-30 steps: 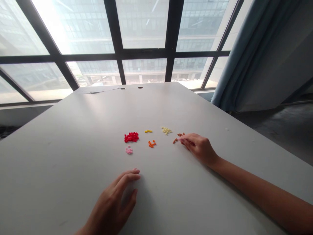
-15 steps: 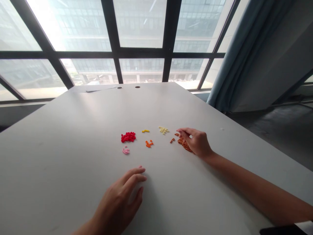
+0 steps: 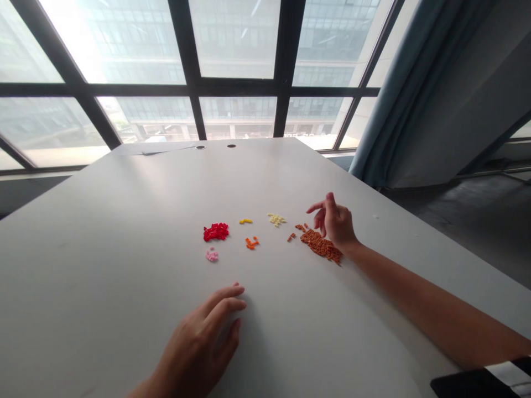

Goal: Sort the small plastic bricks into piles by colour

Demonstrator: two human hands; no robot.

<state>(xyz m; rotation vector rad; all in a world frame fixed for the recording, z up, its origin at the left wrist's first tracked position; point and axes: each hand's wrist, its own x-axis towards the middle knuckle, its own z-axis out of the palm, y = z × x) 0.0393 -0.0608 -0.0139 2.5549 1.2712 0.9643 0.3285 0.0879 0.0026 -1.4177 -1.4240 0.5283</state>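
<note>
Six color groups of small pieces lie near mid-table in the head view: red (image 3: pixel 215 231), yellow (image 3: pixel 245 221), pale yellow (image 3: pixel 276 219), orange (image 3: pixel 251 243), pink (image 3: pixel 212 255) and brown (image 3: pixel 318 246). The white table (image 3: pixel 124 249) extends on all sides of them, its right edge slanting beyond the right hand (image 3: pixel 332 221), its far edge at the window (image 3: pixel 236 119). Right hand: beside the brown pile, thumb raised, fingers loosely bent, tips apart; contact cannot be determined. Left hand (image 3: pixel 199 334): nearer the camera, below the pink group, thumb and fingers separated, moderately curved.
</note>
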